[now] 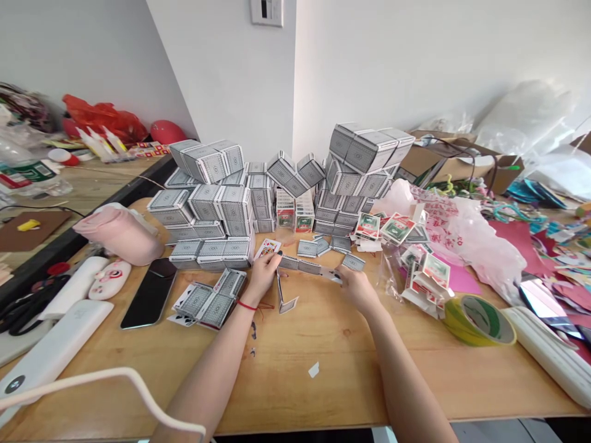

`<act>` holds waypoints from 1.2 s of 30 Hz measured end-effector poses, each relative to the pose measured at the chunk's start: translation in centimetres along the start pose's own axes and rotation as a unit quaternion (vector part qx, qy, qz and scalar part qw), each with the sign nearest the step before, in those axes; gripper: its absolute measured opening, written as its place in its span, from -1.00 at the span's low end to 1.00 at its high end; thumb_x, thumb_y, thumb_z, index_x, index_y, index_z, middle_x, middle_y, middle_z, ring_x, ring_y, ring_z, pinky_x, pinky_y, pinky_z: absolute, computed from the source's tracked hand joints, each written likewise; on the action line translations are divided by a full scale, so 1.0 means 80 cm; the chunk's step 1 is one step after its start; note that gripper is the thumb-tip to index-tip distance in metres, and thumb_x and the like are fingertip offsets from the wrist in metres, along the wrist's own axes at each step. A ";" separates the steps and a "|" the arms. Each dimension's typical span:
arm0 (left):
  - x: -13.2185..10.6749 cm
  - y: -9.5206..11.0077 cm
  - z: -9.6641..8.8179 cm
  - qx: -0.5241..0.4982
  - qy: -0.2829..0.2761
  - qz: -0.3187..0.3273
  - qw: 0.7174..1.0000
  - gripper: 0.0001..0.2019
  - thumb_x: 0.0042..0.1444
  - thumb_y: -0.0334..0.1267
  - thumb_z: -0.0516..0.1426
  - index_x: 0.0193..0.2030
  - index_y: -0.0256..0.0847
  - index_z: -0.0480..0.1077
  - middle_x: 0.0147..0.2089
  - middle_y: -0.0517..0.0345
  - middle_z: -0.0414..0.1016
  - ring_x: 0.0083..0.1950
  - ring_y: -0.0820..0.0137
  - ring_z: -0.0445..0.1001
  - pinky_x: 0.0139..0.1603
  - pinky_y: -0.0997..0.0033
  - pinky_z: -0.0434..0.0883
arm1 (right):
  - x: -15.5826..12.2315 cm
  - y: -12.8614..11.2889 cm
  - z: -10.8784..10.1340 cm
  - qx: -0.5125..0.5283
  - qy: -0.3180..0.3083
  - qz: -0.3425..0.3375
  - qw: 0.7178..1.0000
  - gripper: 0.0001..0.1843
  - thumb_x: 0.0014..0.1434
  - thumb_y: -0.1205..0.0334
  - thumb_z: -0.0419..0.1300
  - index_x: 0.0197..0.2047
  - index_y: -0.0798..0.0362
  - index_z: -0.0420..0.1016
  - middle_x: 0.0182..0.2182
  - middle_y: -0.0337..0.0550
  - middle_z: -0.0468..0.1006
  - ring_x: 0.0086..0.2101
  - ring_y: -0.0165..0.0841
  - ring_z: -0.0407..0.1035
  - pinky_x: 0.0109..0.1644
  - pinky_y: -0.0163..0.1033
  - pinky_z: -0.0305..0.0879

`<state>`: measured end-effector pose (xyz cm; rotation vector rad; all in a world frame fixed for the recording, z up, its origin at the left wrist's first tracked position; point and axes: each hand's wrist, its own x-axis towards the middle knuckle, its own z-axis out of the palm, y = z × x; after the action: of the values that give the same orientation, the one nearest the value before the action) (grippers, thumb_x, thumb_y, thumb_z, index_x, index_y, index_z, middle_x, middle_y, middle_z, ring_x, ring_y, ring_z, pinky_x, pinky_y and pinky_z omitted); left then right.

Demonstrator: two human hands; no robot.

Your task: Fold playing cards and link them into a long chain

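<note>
Between my two hands stretches a strip of playing cards (308, 266), joined end to end with their grey patterned backs showing. My left hand (264, 275) is closed on its left end, where a folded part hangs down to the tabletop. My right hand (354, 286) pinches the pale right end; its fingertips are partly hidden. Just behind my left hand lies a face-up king card (267, 247). Several loose cards (314, 247) lie face down beyond the strip. To the left of my left wrist rests a pile of joined cards (213, 299).
Card-built blocks are stacked at the left (210, 203) and right (360, 166). A phone (148, 293) and pink pouch (120, 234) lie left. Opened card boxes (427, 274), yellow tape roll (478, 320) and plastic bags (475, 237) crowd the right. A white cable (138, 384) crosses the front left.
</note>
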<state>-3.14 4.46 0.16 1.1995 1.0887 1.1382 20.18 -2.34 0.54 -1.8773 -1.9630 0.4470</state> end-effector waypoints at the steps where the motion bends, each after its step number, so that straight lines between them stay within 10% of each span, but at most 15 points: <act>1: 0.000 0.000 0.000 -0.002 0.001 0.000 1.000 -0.75 -0.09 -0.11 0.10 -0.56 -0.30 0.32 -0.53 0.24 0.16 -0.52 0.52 0.20 -0.59 0.48 0.39 | 0.000 0.001 0.001 0.010 0.005 -0.006 1.000 -0.68 -0.17 0.54 -0.10 -0.40 0.04 0.33 -0.58 -0.21 0.38 -0.52 -0.41 0.24 -0.48 -0.42 -0.03; 36: 0.000 -0.010 0.004 0.017 -0.017 0.017 1.000 -0.80 -0.05 -0.16 0.07 -0.55 -0.25 0.31 -0.50 0.19 0.22 -0.51 0.47 0.27 -0.59 0.43 0.41 | 0.006 -0.030 0.019 -0.053 -0.058 0.036 0.996 -0.73 -0.02 0.54 -0.05 -0.29 0.07 0.33 -0.51 -0.11 0.43 -0.49 -0.36 0.29 -0.47 -0.38 -0.06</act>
<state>-2.77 4.44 -0.60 1.2649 1.0698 1.1261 17.28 -1.91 0.38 -2.0364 -2.0342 0.4903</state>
